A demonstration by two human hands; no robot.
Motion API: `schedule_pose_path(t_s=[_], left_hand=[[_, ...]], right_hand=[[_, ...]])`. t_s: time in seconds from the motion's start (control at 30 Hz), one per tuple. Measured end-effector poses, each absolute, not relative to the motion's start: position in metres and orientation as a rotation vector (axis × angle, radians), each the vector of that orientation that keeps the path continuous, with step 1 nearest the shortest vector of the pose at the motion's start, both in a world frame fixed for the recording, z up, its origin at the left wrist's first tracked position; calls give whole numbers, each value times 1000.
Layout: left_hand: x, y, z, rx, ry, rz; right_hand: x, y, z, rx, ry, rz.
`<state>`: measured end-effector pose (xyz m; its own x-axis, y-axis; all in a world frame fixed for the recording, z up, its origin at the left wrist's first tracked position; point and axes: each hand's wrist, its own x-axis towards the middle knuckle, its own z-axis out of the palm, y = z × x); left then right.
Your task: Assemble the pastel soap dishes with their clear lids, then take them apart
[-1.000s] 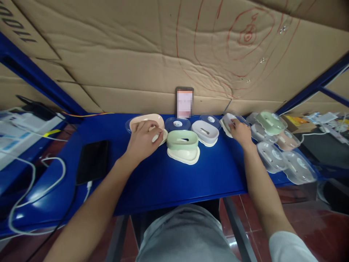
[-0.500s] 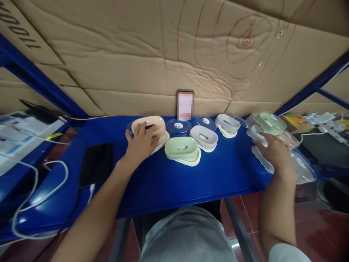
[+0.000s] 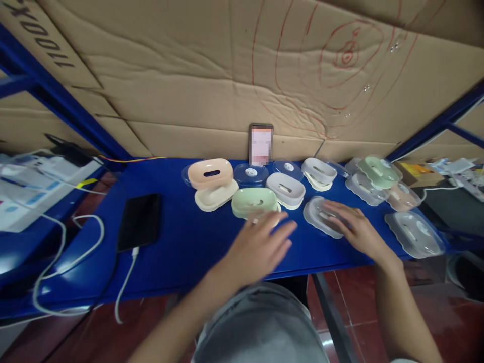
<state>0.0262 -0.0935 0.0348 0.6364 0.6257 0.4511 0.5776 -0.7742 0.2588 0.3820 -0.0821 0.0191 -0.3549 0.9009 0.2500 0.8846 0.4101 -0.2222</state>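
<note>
My right hand [image 3: 357, 227] has its fingers and thumb on a grey soap dish with a clear lid [image 3: 321, 218], right of the table's middle. My left hand [image 3: 262, 242], slightly blurred, has its fingers spread and holds nothing. It is just in front of a green soap dish tray [image 3: 254, 200], hiding part of the cream base beneath. Behind and left, a peach tray [image 3: 210, 174] rests partly over a cream base [image 3: 216, 196]. A grey tray [image 3: 285, 190] on its base and another grey tray [image 3: 319, 171] lie farther back. Clear lids [image 3: 251, 174] lie among them.
Lidded soap dishes in green [image 3: 379, 171], peach [image 3: 403, 195] and grey [image 3: 414, 233] are grouped at the right. A phone [image 3: 260, 144] leans on the cardboard wall [image 3: 189, 75]. A black tablet [image 3: 139, 222] with a white cable [image 3: 126, 282] lies left.
My left hand has left the peach tray and moved right and nearer to me. My right hand has moved left from the right-hand group, with a grey lidded soap dish now under its fingers.
</note>
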Motion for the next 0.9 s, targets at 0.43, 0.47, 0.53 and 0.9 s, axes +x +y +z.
schedule_pose_path(t_s=[0.43,0.47,0.53,0.9], left_hand=[[29,-140,-16,2616,1296,730],[36,-143,-17,2612,1261,742],[55,-149,-18,2645,1158,758],[92,-136,-12,2966,952,580]], right_hand=[[337,-122,6,-1480,-2329,5],[337,-124,7,-1460,-2329,54],[340,-123,11,-1423,-2312,115],[331,-11,32,-1411,-2358,-161]])
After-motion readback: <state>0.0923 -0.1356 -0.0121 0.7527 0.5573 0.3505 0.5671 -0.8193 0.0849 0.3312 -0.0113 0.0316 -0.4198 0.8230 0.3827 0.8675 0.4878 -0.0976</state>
